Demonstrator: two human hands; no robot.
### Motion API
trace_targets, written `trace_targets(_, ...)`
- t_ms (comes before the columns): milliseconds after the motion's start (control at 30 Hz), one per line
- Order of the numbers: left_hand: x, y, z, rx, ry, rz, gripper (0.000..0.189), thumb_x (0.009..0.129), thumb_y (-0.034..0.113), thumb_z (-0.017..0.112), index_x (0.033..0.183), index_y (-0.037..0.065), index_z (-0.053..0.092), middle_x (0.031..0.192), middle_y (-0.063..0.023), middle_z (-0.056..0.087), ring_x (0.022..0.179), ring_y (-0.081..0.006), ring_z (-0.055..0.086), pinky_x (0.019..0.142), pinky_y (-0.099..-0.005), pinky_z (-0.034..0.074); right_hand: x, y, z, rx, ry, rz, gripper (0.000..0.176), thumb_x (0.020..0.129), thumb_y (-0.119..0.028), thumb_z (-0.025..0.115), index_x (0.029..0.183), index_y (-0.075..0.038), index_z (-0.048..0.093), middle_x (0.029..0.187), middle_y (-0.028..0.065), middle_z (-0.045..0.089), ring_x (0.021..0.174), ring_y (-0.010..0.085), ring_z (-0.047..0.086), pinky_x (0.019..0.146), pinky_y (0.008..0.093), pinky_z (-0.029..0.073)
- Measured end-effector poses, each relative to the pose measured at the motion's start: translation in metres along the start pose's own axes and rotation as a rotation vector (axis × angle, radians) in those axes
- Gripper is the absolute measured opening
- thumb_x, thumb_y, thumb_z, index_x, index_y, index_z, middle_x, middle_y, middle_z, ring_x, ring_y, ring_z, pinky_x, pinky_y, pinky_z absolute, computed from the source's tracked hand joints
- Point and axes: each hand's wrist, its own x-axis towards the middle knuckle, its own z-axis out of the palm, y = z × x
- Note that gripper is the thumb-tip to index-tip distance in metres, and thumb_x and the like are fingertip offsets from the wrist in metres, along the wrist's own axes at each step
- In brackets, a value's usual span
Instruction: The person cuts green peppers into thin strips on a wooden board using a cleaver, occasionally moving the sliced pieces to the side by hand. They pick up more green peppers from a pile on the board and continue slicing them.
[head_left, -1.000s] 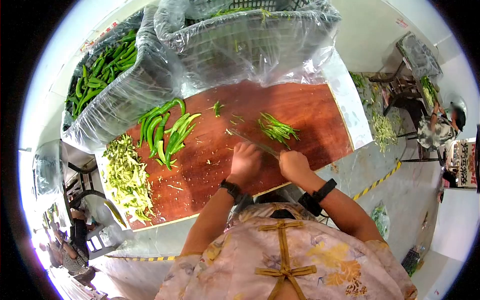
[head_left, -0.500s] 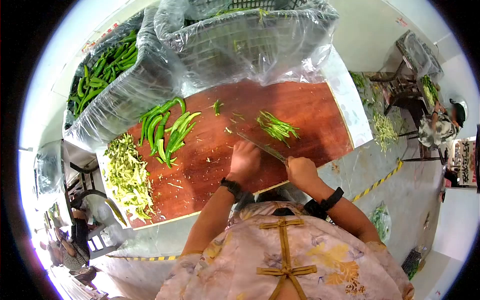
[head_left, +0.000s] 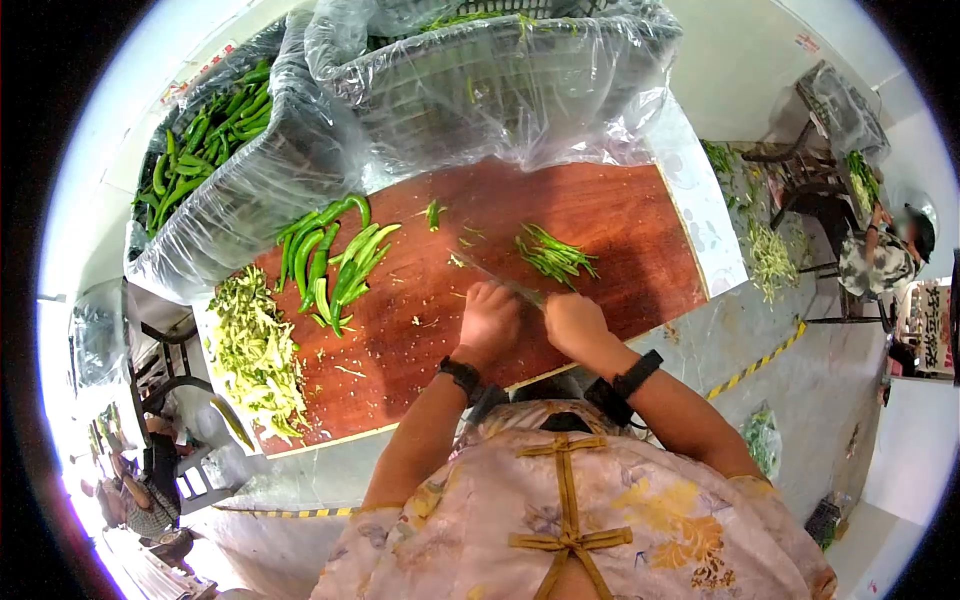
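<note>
My right hand [head_left: 577,325] is closed on the handle of a knife [head_left: 520,290], whose blade points up and left, blurred, just above my left hand. My left hand [head_left: 490,320] lies low over the red-brown board [head_left: 420,360], fingers bent together; what is under them is hidden. Cut green strips [head_left: 556,254] lie right of the blade. To the left are whole green peppers [head_left: 318,255] and halved ones [head_left: 360,270]. A small green piece [head_left: 433,214] sits near the top middle of the board.
Pale seedy scraps [head_left: 255,350] are heaped at the board's left end. Behind it stand a plastic-lined crate of peppers [head_left: 210,140] and another lined crate [head_left: 490,90]. One person [head_left: 880,255] is at the far right, another [head_left: 145,500] at the lower left.
My right hand has moved left with the knife, closer to my left hand. My left hand has hardly moved.
</note>
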Motion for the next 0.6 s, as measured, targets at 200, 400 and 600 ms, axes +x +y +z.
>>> trace_targets(200,0.001,0.004,-0.001,-0.012,0.025,-0.011,0.02,0.061,0.006,0.06,0.081,0.005,0.059,0.094,-0.0083,0.056,0.097,-0.0286,0.053,0.083,-0.0429,0.041,0.009,-0.001,0.0,0.024,0.083,-0.025,0.02,0.076,-0.016,0.055,0.067,0.0,0.06,0.068,0.0237,0.059,0.066,0.0413,0.058,0.059,0.0489,0.047)
trace_targets(400,-0.003,-0.001,0.005,-0.051,0.084,-0.002,0.019,0.063,0.003,0.059,0.082,0.005,0.06,0.095,-0.009,0.056,0.096,-0.0297,0.053,0.083,-0.0425,0.042,-0.003,0.008,-0.003,0.07,0.091,0.015,0.02,0.077,-0.016,0.054,0.069,0.002,0.06,0.068,0.0242,0.058,0.066,0.0421,0.058,0.059,0.049,0.048)
trace_targets(600,-0.002,0.003,0.001,-0.032,0.086,-0.026,0.02,0.063,0.003,0.058,0.083,0.005,0.06,0.097,-0.0101,0.056,0.097,-0.0306,0.051,0.083,-0.0425,0.042,-0.034,0.03,0.0,-0.077,-0.049,0.083,0.019,0.078,-0.017,0.055,0.076,0.002,0.06,0.068,0.0232,0.059,0.066,0.0415,0.058,0.059,0.0497,0.047)
